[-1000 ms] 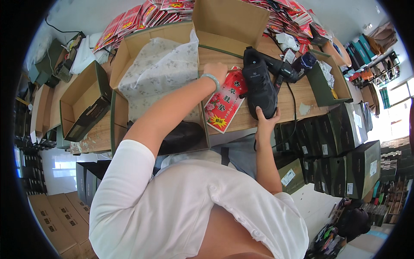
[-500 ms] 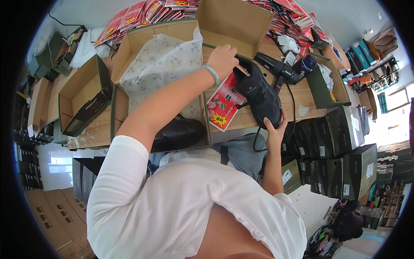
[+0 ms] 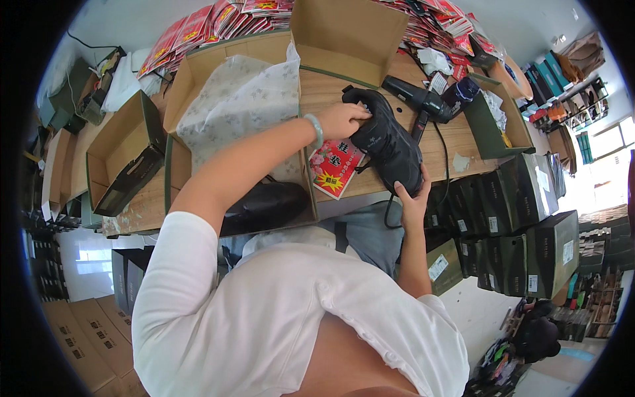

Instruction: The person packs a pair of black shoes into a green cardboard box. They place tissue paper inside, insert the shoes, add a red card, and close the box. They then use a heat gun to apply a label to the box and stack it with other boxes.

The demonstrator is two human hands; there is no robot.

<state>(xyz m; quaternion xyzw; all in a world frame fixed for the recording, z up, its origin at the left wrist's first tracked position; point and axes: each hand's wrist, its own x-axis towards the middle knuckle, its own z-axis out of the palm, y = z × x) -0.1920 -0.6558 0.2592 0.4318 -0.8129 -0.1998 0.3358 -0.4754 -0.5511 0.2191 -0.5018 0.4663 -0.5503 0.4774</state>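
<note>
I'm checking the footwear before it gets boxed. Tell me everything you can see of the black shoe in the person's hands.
The black shoe is all dark, with a matte upper that looks synthetic and a thick sole. It lies slantwise over the wooden table, one end toward the open cardboard box, the other at the table's near edge. The left hand grips its far end; the right hand cups the near end from below. Beside it lies a red printed card. Laces cannot be made out clearly.
</note>
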